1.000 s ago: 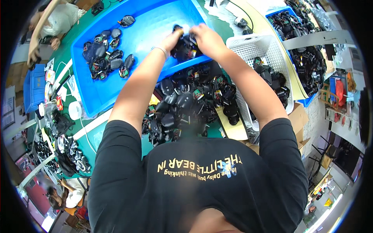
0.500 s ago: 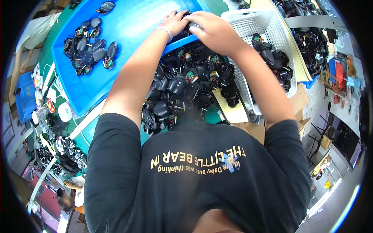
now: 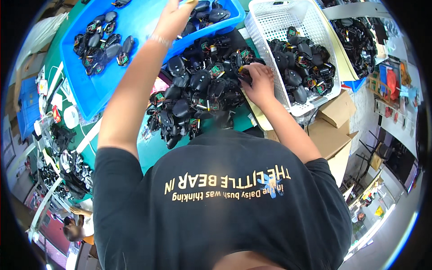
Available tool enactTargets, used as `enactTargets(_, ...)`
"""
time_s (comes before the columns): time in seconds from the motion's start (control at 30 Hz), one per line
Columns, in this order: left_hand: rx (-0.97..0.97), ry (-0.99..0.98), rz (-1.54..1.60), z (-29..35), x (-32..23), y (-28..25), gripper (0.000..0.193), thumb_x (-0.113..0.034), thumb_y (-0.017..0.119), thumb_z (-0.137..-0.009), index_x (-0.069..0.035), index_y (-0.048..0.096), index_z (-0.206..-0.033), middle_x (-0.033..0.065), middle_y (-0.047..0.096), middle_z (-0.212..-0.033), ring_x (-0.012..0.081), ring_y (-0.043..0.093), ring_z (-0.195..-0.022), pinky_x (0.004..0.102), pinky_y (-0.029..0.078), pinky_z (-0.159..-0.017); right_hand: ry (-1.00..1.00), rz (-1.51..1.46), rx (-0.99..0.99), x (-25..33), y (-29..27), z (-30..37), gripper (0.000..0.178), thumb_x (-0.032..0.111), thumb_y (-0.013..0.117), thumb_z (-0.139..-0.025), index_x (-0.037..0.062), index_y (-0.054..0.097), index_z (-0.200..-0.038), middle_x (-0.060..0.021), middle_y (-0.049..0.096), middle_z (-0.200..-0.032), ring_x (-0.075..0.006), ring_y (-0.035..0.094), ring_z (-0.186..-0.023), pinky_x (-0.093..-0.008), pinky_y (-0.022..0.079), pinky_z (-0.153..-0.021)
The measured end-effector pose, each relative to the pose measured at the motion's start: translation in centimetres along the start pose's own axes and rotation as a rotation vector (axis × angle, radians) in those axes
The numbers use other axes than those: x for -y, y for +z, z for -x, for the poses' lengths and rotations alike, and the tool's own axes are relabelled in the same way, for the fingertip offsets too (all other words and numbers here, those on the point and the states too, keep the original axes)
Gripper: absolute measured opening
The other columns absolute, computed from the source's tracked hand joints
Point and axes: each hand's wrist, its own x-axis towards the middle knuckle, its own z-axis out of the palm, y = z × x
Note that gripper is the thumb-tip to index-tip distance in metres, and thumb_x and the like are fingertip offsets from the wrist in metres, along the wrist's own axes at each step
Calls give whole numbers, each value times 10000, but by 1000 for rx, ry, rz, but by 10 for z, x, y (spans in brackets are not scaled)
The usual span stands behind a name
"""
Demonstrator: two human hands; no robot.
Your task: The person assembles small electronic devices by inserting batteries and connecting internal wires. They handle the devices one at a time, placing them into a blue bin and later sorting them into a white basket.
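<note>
My left hand (image 3: 174, 20) reaches over the blue tray (image 3: 135, 20) at the upper edge of the picture. Its fingers are partly cut off and blurred, so its grip does not show clearly. My right hand (image 3: 260, 83) is at the right side of a heap of black rounded plastic housings (image 3: 200, 80). Its fingers are closed on one dark housing (image 3: 244, 75) with a bit of yellow showing. Small green circuit boards and wires stick out of many of the heaped pieces. More such housings (image 3: 96, 45) lie in the tray's left part, and others (image 3: 219, 15) at its right end.
A white perforated basket (image 3: 265, 33), partly filled with similar housings, stands right of the heap. An open cardboard box (image 3: 333, 130) is below it. Farther right is another dark pile (image 3: 360, 49). A person (image 3: 76, 229) is at the lower left.
My hands, together at the tray's near edge before, are now apart. The left went up and left; the right came down to the heap. The heap and basket now show more fully.
</note>
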Motion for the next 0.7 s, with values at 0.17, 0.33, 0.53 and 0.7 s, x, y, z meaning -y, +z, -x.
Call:
enactTargets(0.17, -160, -73, 337, 151, -60, 6, 311, -258, 518, -907, -18, 502, -1104, 78, 559, -1010, 162, 523, -927, 292, 408, -829, -218, -322, -294, 42, -30, 3, 555, 52, 724, -541, 92, 573, -1074, -93, 606, -991, -307, 568, -952, -413, 416, -830)
enactTargets(0.33, 156, -1067, 1499, 236, -72, 25, 517, -456, 450, -937, -105, 435, -1317, 106, 557, -1166, 240, 546, -1081, 451, 463, -891, -478, -553, 30, 109, -50, 9, 595, 57, 702, -559, 123, 563, -1133, -72, 583, -1086, -278, 559, -977, -390, 418, -820)
enactTargets(0.53, -84, -879, 1382, 272, -29, 23, 557, -490, 487, -917, -123, 424, -1331, 155, 602, -1107, 258, 631, -958, 414, 542, -807, -570, -701, 356, 122, -47, 23, 451, 153, 679, -681, 99, 570, -1115, -104, 544, -1153, -300, 526, -1075, -415, 421, -885)
enactTargets(0.7, 133, -798, 1599, 287, -33, 16, 631, -541, 435, -917, -187, 277, -1415, 280, 542, -1146, 411, 618, -946, 519, 543, -761, -13, -158, -168, 34, -14, 11, 506, 137, 625, -730, -3, 473, -1191, -180, 546, -1168, -357, 492, -1143, -460, 387, -958)
